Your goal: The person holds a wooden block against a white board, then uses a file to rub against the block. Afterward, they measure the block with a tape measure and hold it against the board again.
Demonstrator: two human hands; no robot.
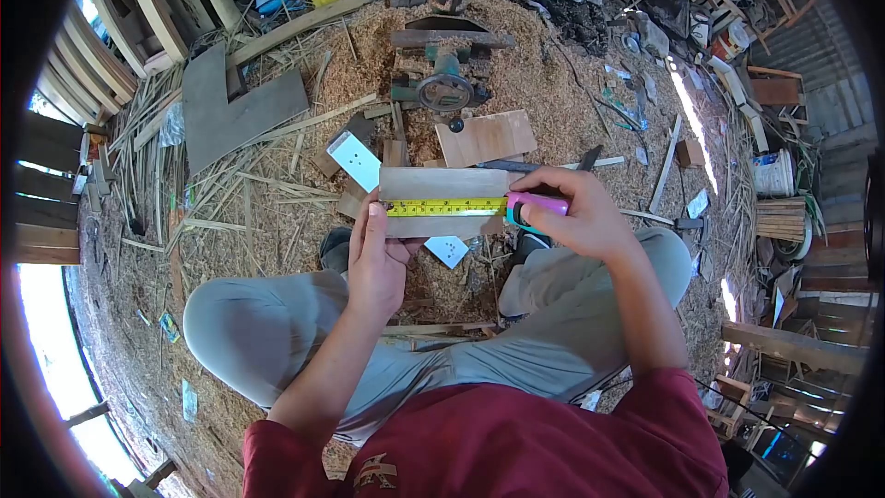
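A flat wooden board (442, 184) is held level above my lap. Across its face runs the yellow blade of a tape measure (447, 207), pulled out from left to right. My left hand (376, 263) grips the board's left end, with the thumb pressed at the blade's end. In my right hand (581, 217) is the pink and teal tape case (538, 209), at the board's right end. The fingers behind the board are partly hidden.
A machine with a handwheel (445, 90) stands ahead amid wood shavings. Nearby lie a wooden panel (489, 136), a white plate with holes (355, 160), another white piece (446, 250) and a grey L-shaped sheet (230, 111). Thin wood strips (221, 224) litter the left.
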